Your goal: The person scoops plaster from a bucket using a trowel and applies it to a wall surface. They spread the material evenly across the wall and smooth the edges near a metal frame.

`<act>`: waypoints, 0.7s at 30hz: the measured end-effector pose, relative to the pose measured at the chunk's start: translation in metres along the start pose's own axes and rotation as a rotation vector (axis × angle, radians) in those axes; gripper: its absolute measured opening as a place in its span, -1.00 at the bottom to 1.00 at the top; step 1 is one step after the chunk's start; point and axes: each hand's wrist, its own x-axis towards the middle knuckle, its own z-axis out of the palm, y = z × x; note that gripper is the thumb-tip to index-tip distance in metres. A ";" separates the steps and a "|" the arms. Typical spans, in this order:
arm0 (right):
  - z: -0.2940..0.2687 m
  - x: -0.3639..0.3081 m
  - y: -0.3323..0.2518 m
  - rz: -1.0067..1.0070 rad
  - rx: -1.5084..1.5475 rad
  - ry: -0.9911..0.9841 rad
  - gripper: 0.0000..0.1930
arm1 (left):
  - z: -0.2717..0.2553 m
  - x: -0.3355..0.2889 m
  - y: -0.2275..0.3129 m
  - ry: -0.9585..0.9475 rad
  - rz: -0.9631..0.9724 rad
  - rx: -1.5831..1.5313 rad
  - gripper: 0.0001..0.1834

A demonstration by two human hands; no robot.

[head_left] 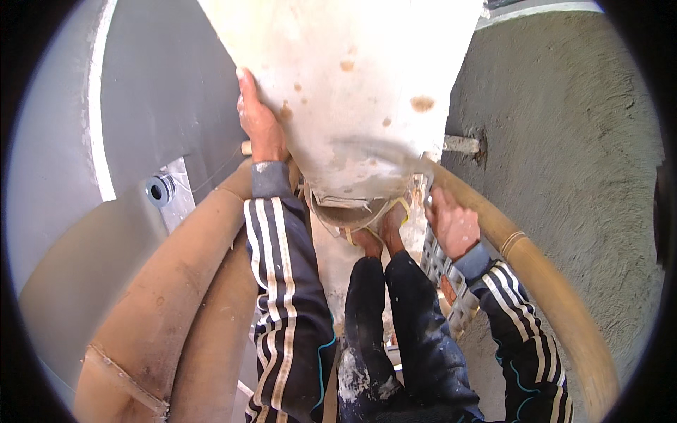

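Note:
A large pale sheet [367, 77], board-like and marked with brown spots, fills the upper middle and narrows to a ragged lower edge. My left hand [261, 127] grips its left edge, thumb along the rim. To the right of the sheet's lower end, my right hand [453, 222] is closed, slightly blurred. From it a thin, motion-smeared tool [381, 151] seems to reach across the lower sheet; its kind cannot be made out. Under the ragged edge is a rounded container [343, 215], mostly covered by the sheet.
Thick bamboo poles [162, 282] slope along my left; another bamboo pole [543, 296] curves past my right arm. My feet [367, 240], in yellow-strapped sandals, stand close to the container. Rough grey plaster [564, 141] covers the right wall. A round grey fitting [160, 190] sits at left.

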 end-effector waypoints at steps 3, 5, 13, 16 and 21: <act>-0.019 0.006 -0.008 -0.049 0.135 0.089 -0.67 | -0.005 -0.002 0.001 0.110 0.016 0.035 -0.32; -0.052 0.024 -0.023 0.032 0.293 0.290 -0.70 | -0.009 -0.003 0.008 0.143 0.024 0.041 -0.33; -0.154 0.088 -0.054 0.077 0.481 0.535 -0.80 | -0.001 -0.004 0.005 0.083 -0.064 -0.047 -0.33; -0.137 0.085 -0.049 0.032 0.419 0.584 -0.76 | 0.004 -0.006 0.003 0.102 -0.040 -0.041 -0.32; -0.156 0.111 -0.054 0.129 0.512 0.708 -0.75 | -0.010 -0.005 0.024 0.067 -0.045 0.039 -0.26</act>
